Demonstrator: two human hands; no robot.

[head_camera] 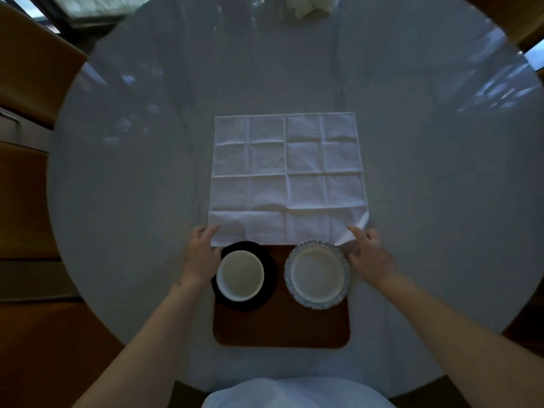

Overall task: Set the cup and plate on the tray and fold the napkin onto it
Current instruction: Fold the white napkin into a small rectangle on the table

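A white napkin [287, 178] lies spread flat on the round table, creased into squares. Its near edge overlaps the far rim of a brown tray [281, 328]. On the tray's left, a white cup [240, 275] stands on a black saucer [266, 262]. On its right sits a white plate [317, 275] with a scalloped rim. My left hand [201, 254] pinches the napkin's near left corner. My right hand [369, 254] pinches the near right corner, which is lifted slightly off the table.
The round glossy white table [132, 187] reaches well beyond the napkin on all sides. A pale bunched object [306, 7] sits at the far edge. Brown chairs or benches [26, 201] surround the table.
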